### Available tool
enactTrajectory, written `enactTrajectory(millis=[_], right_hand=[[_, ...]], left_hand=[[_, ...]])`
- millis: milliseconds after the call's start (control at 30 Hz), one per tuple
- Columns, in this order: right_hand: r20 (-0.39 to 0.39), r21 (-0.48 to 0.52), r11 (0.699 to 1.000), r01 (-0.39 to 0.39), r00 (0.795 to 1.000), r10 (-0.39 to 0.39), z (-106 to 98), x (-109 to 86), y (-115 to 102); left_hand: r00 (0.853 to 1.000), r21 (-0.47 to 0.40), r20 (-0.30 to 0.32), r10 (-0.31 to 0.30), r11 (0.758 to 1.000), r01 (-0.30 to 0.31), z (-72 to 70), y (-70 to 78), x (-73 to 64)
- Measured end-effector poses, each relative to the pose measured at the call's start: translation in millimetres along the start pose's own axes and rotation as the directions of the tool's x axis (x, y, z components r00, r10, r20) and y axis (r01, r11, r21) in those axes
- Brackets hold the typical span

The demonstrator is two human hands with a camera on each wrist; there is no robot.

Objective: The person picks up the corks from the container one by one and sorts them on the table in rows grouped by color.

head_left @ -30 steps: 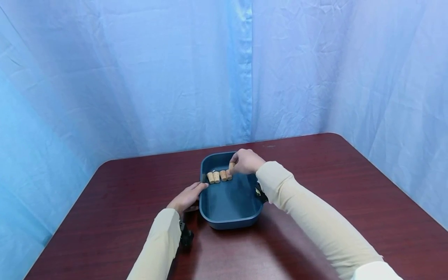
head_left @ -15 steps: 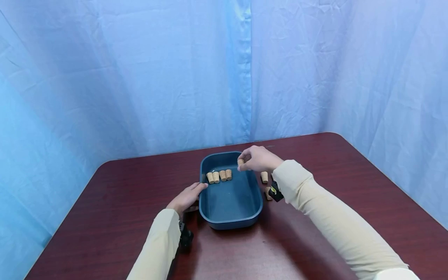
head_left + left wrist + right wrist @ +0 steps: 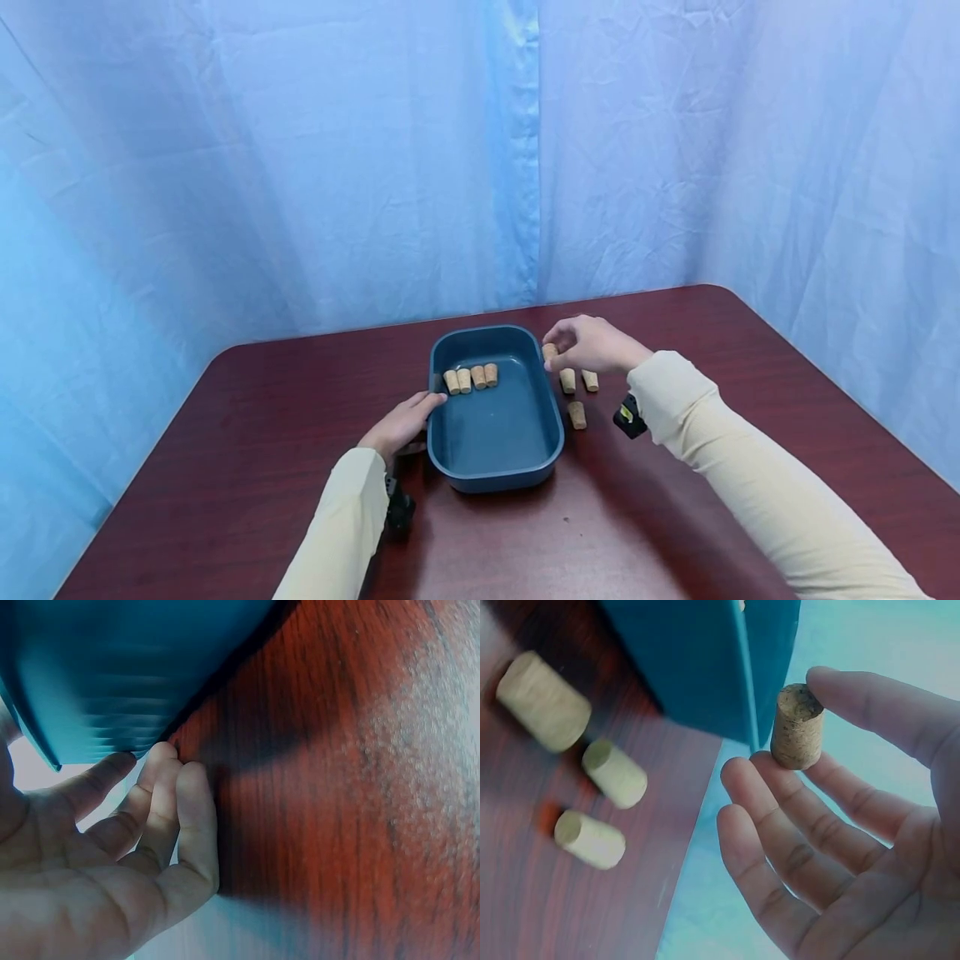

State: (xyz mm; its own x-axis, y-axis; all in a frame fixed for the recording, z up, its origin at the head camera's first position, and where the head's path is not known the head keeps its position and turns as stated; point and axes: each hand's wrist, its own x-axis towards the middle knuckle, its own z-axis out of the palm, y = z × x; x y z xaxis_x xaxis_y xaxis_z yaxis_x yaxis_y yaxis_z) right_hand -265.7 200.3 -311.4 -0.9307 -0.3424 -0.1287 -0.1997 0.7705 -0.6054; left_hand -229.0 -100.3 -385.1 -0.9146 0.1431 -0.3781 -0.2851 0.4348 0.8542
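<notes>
A dark blue, deep rectangular tray (image 3: 495, 437) stands on the table. My left hand (image 3: 403, 425) holds its left wall, thumb over the rim; in the left wrist view the fingers (image 3: 195, 802) bend close to the outer wall. Several tapered cork stoppers (image 3: 478, 377) lie in a row across the tray's far-left part. Just past the right rim, my right hand (image 3: 592, 343) pinches another cork stopper (image 3: 799, 731) between thumb and fingertips, above the table. Below that hand, three cork stoppers lie on the table: a pale one (image 3: 567, 381), a second pale one (image 3: 591, 381) and a browner one (image 3: 577, 415).
The dark red wooden table (image 3: 262, 458) has rounded far corners. A light blue curtain (image 3: 375, 167) hangs behind it and along both sides. The tray's right wall (image 3: 697, 667) rises between the held stopper and the row inside.
My right hand has moved right, from above the tray to beyond its right rim, with the cork stopper still pinched. The stoppers on the table have come into view. My left hand stays put.
</notes>
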Motion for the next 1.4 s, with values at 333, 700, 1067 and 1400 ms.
enactTrajectory(millis=[333,700,1067,1400], right_hand=[[0.0,-0.025,0.998,0.065,0.998,-0.065,-5.2,-12.9,29.1],[0.027,-0.03,0.994,0.109,0.994,-0.108,-4.4,-26.7,49.4],[0.035,-0.1,0.992,0.077,0.997,-0.074,-0.2,-29.9,64.3],[0.027,-0.087,0.994,0.067,0.998,-0.065,10.8,-33.7,76.4]], left_hand=[[1.0,0.003,0.002,0.003,1.0,-0.003,-0.9,1.4,-0.5],[1.0,-0.001,0.004,0.009,1.0,-0.009,-1.1,1.1,2.3],[1.0,-0.008,0.004,0.003,1.0,-0.003,-0.5,1.2,1.7],[1.0,-0.018,0.004,0.006,1.0,-0.006,-0.2,-0.6,2.6]])
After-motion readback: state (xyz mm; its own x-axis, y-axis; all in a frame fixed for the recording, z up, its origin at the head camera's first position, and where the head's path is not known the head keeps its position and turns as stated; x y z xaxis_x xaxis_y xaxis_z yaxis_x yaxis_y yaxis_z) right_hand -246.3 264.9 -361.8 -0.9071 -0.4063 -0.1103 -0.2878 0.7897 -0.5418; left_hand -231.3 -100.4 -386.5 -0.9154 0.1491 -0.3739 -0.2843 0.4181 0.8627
